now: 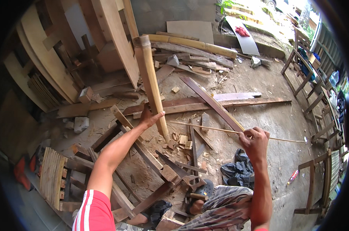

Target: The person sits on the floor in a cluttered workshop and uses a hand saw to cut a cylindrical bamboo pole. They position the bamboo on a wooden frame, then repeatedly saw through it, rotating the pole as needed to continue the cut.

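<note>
My left hand (152, 117) is wrapped around a thick bamboo pole (148, 77), which stands nearly upright with its lower end among wood offcuts on the floor. Out to the right, my right hand (254, 139) is closed on a thin bamboo stick (205, 126) that runs roughly level through the fist and sticks out on both sides. A narrow brown plank (211, 102) with a yellowish edge slants down to the fingers of that hand; whether they touch it I cannot tell. Below the pole, a wooden frame (147, 156) lies near a handsaw (192, 181).
Long boards (220, 103) lie across the floor ahead. Behind them are a scrap wood pile (197, 61) and another bamboo pole (193, 44). A black plastic bag (238, 169) lies by my knee. Wooden chairs (313, 77) line the right, and a wooden cabinet (118, 42) stands left.
</note>
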A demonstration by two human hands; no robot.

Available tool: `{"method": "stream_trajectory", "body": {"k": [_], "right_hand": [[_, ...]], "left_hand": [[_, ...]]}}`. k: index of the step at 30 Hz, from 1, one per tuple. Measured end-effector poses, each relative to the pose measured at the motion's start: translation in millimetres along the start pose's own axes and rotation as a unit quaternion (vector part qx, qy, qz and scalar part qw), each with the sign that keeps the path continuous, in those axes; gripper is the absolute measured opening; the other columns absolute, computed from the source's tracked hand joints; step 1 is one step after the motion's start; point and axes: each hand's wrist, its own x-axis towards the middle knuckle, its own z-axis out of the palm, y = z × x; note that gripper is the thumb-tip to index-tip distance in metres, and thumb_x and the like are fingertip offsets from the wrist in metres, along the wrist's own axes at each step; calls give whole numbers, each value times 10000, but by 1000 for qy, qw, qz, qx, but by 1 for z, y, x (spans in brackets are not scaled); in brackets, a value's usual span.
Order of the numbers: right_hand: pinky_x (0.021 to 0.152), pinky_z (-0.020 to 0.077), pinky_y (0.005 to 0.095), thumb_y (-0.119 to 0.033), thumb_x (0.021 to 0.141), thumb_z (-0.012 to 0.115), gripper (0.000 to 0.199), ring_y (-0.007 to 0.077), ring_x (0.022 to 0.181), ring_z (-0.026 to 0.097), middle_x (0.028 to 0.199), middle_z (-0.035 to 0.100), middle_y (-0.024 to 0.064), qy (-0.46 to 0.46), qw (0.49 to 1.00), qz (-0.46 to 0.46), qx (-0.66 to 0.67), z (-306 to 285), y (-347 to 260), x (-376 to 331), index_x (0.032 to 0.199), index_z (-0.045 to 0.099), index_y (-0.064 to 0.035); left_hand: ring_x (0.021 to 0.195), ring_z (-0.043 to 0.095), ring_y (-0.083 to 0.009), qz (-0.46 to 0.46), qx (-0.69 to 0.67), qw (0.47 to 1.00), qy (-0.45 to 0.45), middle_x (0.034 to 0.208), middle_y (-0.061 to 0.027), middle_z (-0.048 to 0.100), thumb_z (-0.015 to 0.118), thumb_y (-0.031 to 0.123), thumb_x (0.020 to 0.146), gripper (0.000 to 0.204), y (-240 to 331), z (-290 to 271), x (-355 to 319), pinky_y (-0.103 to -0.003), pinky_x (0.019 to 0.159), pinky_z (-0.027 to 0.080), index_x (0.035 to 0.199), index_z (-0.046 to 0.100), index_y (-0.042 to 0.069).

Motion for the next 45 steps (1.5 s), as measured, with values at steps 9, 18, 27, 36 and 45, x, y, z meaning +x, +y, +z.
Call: {"method": "stream_trajectory", "body": {"k": [9,18,27,36,45], "right_hand": [[817,418,363,-287,864,779,214,213,693,647,801,728,63,100,977,22,189,-4,-29,5,837,801,-76],[691,479,343,-220,871,804,203,196,658,617,775,697,92,45,954,-84,286,12,-101,-17,869,793,-17],[658,488,309,-181,888,801,186,166,661,630,814,709,100,3,954,-107,281,23,-111,-29,926,792,1],[758,493,302,-254,955,756,273,159,826,673,921,742,98,-20,955,-20,295,15,-93,-26,1000,790,13],[765,478,281,-195,976,734,229,126,828,627,900,708,71,-1,960,-38,276,10,-70,-28,1071,789,6]], "left_hand": [[1216,580,-269,67,-169,977,109,1369,-187,495,846,381,826,869,76,-117,-37,-383,1000,521,1415,352,-23],[1124,570,-164,-88,-344,916,184,1218,-64,581,724,288,886,486,84,-199,-183,-361,959,495,1261,557,26],[1141,596,-191,-148,-408,884,174,1255,-55,576,717,296,889,522,33,-193,-294,-411,993,511,1331,541,82],[1338,539,-234,-172,-546,809,135,1425,-98,544,667,151,861,633,91,-147,-335,-450,1136,466,1453,449,97],[1532,303,-284,-93,-586,798,110,1664,-170,308,761,201,821,1056,150,-58,-359,-487,1280,219,1644,108,93]]}}
